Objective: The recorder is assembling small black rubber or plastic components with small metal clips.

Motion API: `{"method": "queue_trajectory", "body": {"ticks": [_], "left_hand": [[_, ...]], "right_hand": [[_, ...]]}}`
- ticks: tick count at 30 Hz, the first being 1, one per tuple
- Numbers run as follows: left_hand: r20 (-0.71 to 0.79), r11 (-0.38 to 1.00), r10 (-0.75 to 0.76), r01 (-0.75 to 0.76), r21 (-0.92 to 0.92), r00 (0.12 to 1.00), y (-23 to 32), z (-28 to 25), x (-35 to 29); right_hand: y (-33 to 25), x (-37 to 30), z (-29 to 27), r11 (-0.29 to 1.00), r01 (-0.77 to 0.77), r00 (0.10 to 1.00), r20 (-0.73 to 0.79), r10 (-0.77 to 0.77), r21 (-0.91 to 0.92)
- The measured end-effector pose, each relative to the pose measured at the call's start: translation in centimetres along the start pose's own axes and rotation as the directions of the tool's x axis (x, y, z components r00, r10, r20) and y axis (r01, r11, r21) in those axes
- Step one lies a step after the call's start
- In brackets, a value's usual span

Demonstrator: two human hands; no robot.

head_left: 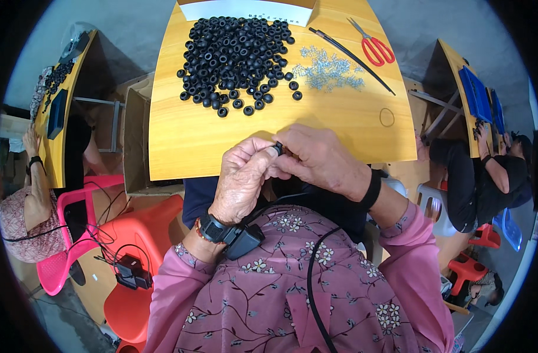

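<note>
Close together at the table's near edge, my left hand point(245, 172) and my right hand point(320, 157) meet over one small black ring-shaped piece point(277, 147). The fingers of both hands are closed around it, so most of it is hidden. Beyond them lies a big heap of round black pieces with holes point(236, 59), several scattered at its near side. To the right of the heap is a spread of tiny clear or silvery bits point(327, 69), too small to name.
Red-handled scissors point(376, 50) and a thin black rod point(354, 62) lie at the far right of the wooden table point(186, 141), a rubber band point(387, 117) nearer. A white box point(245, 10) stands at the back. A red chair point(142, 235) is at my left; people sit at side tables.
</note>
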State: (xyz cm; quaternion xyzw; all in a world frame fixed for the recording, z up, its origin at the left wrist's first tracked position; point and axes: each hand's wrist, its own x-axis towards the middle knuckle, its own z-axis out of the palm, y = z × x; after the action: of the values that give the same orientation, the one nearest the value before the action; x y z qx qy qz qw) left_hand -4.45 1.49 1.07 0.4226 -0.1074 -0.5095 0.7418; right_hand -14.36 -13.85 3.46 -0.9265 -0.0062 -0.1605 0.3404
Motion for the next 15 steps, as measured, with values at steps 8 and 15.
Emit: {"method": "queue_trajectory", "body": {"ticks": [8, 15], "left_hand": [[0.030, 0.999, 0.030, -0.031, 0.032, 0.999, -0.4, -0.9, 0.1], [0.020, 0.999, 0.020, -0.020, 0.027, 1.000, -0.4, -1.0, 0.1]], "right_hand": [[-0.3, 0.7, -1.0, 0.970, 0.094, 0.983, 0.177, -0.054, -0.224], [-0.6, 1.0, -1.0, 0.958, 0.132, 0.979, 0.182, -0.087, -0.255]]}}
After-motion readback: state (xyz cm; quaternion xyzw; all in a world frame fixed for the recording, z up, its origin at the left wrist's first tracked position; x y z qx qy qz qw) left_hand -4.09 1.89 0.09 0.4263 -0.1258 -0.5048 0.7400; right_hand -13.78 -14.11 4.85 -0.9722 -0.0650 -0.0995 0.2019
